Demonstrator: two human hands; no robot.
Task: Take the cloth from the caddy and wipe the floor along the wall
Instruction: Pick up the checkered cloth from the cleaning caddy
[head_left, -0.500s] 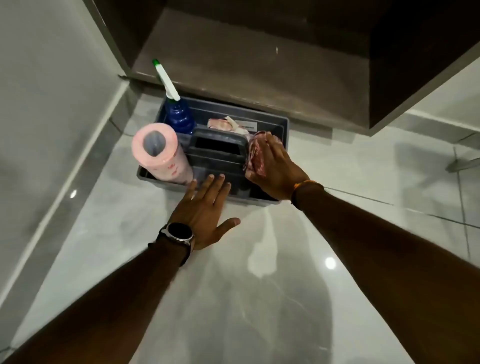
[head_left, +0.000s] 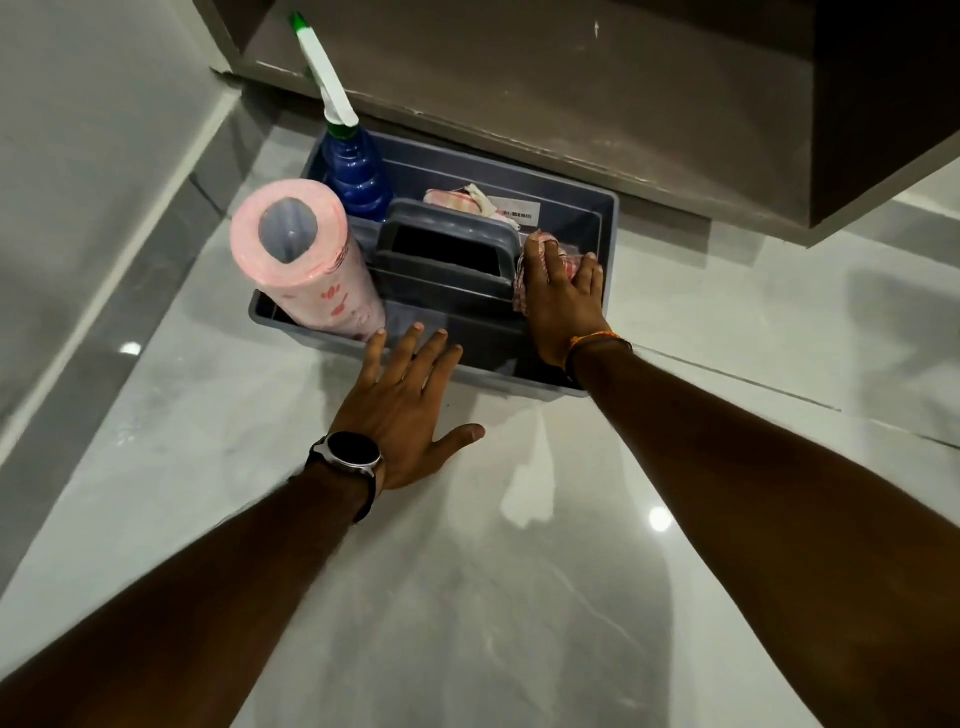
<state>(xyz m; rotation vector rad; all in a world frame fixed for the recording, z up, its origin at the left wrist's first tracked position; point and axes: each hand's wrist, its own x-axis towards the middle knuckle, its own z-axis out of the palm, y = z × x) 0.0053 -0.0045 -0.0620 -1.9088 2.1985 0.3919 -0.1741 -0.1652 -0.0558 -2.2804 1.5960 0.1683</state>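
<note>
A grey plastic caddy (head_left: 610, 208) with a centre handle stands on the pale tiled floor (head_left: 467, 597), just under a dark cabinet. My right hand (head_left: 561, 306) reaches into the caddy's right compartment and closes over a red-and-white checked cloth (head_left: 540, 244). A second checked cloth (head_left: 452, 198) lies in the back compartment. My left hand (head_left: 410, 410) hovers flat at the caddy's front edge, fingers spread, holding nothing. The wall (head_left: 78, 130) runs along the left.
A pink paper-towel roll (head_left: 301, 260) stands in the caddy's left compartment, a blue spray bottle (head_left: 356, 171) with a white-and-green nozzle behind it. The dark cabinet (head_left: 571, 93) overhangs the caddy's back. A grey skirting (head_left: 104, 332) lines the wall's base.
My right hand has pushed further down onto the cloth inside the caddy. The left hand stays at the front edge. The view has moved closer.
</note>
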